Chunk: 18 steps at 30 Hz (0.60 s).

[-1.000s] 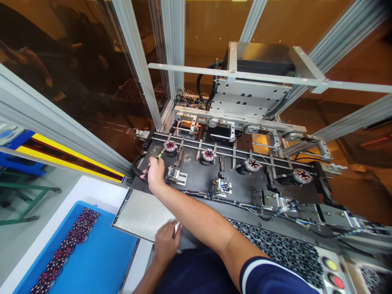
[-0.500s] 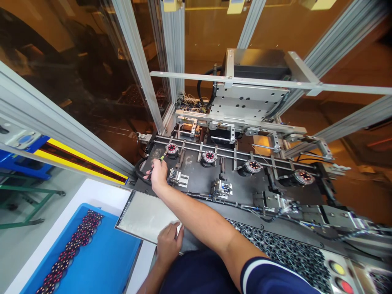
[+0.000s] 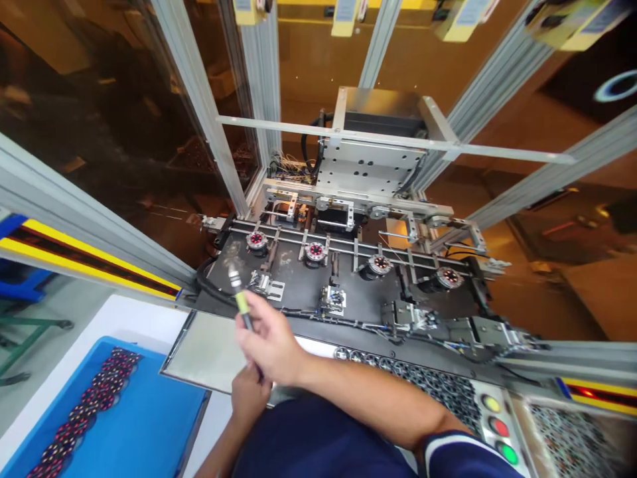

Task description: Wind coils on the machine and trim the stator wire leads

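My right hand (image 3: pixel 273 342) is closed around a pen-shaped tool (image 3: pixel 241 303) with a dark barrel, a yellow-green band and a blurred silvery tip. The tool points up and away, its tip over the dark machine bed (image 3: pixel 293 265). Just below, my left hand (image 3: pixel 250 393) is curled shut where the tool's lower end runs into it; its fingertips are partly hidden. Beyond the tip, a round part with red and dark spots (image 3: pixel 257 240) sits on a fixture at the left. A similar round part (image 3: pixel 315 252) sits to its right.
Two more round parts (image 3: pixel 379 264) stand on fixtures further right. A blue tray (image 3: pixel 164 411) at lower left carries overlapping red-and-black discs (image 3: pixel 82 415). Dark rings (image 3: pixel 428 382) lie in rows near a green button (image 3: pixel 507 453). A metal bar (image 3: pixel 388 141) crosses above the machine.
My right hand has drawn back from the leftmost fixture towards my body, bringing the tool with it. The two hands now meet. The camera view has shifted slightly to the right.
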Each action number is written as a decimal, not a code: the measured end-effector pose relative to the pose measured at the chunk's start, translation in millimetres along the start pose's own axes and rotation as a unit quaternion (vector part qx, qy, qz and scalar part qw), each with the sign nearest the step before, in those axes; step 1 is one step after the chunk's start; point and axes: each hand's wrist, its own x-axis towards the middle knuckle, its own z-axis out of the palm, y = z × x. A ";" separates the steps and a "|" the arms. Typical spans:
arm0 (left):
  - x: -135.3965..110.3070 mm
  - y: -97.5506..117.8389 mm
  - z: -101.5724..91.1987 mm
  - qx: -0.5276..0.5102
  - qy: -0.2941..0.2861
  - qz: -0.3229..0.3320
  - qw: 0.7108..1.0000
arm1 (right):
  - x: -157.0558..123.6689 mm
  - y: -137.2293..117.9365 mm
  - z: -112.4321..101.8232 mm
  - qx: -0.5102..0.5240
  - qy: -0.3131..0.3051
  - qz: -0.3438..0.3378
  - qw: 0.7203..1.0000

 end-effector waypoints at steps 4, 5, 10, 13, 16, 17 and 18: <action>8.3 6.8 -7.7 0.019 -0.024 0.025 0.999 | 5.0 -2.9 -53.6 0.029 0.140 0.006 0.990; 10.9 9.0 -9.8 0.025 -0.023 0.029 0.999 | 10.4 0.4 -62.0 0.038 0.163 0.007 0.986; 19.7 15.7 -16.2 0.049 -0.018 0.040 0.998 | 35.8 15.6 -69.7 0.095 0.235 0.007 0.967; 20.3 15.5 -16.4 0.056 -0.017 0.039 0.998 | 47.7 16.9 -68.3 0.128 0.271 0.006 0.954; 19.2 14.6 -15.6 0.060 -0.019 0.034 0.997 | 55.3 17.2 -71.1 0.151 0.292 0.016 0.944; 18.9 14.5 -15.3 0.060 -0.019 0.032 0.997 | 56.8 17.6 -72.2 0.157 0.297 0.020 0.942; 18.7 14.5 -15.1 0.061 -0.019 0.030 0.998 | 57.9 18.0 -73.0 0.162 0.302 0.024 0.939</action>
